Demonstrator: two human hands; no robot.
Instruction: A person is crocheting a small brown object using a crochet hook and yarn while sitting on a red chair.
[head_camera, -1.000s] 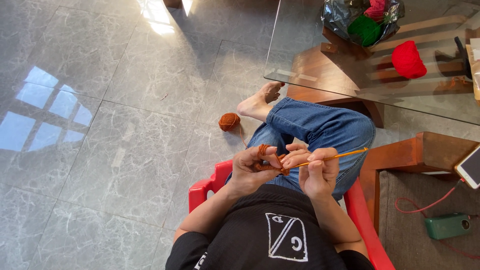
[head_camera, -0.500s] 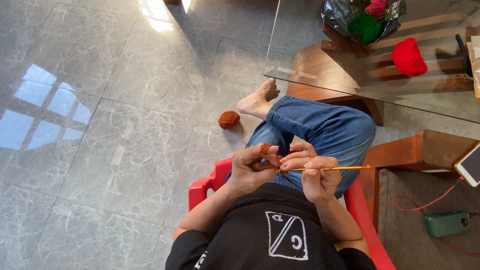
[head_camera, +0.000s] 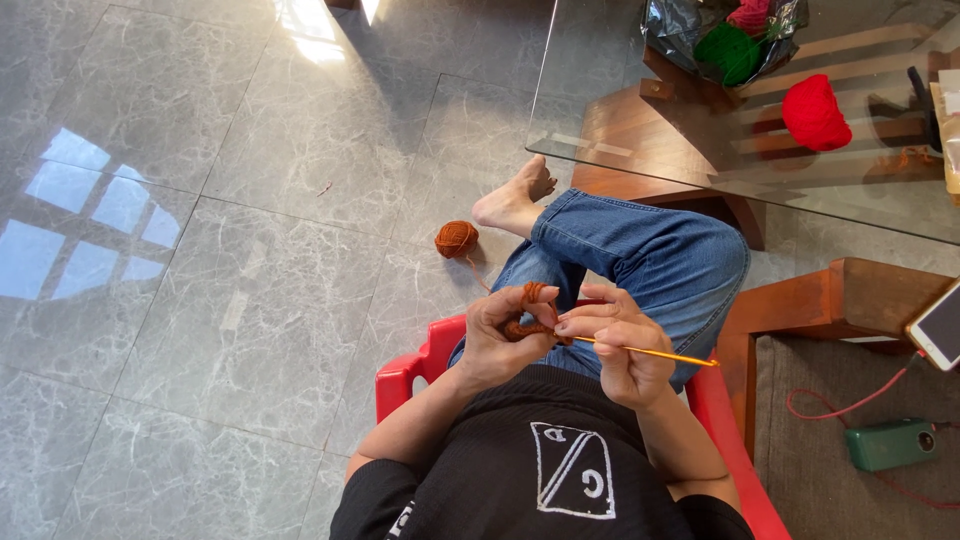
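Note:
My left hand (head_camera: 495, 340) pinches a small rust-brown crochet piece (head_camera: 530, 325), with the yarn looped over a raised finger. Facing it, my right hand (head_camera: 620, 350) grips a thin yellow crochet hook (head_camera: 660, 354); its tip is at the piece and its tail points right, over my jeans. A strand of yarn runs from the piece down to a rust-brown yarn ball (head_camera: 456, 238) on the floor by my bare foot. I sit in a red plastic chair (head_camera: 410, 375) with one leg crossed.
A glass-topped wooden table (head_camera: 620, 130) stands ahead on the right, with a red yarn ball (head_camera: 815, 112) and a bag of green and pink yarn (head_camera: 728, 50). To my right lie a phone (head_camera: 940, 325) and a green device (head_camera: 888, 443) with a red cable. Grey floor tiles spread left.
The hook's tail has swung from pointing up and right to slightly down and right. Both hands stay together at the crochet piece.

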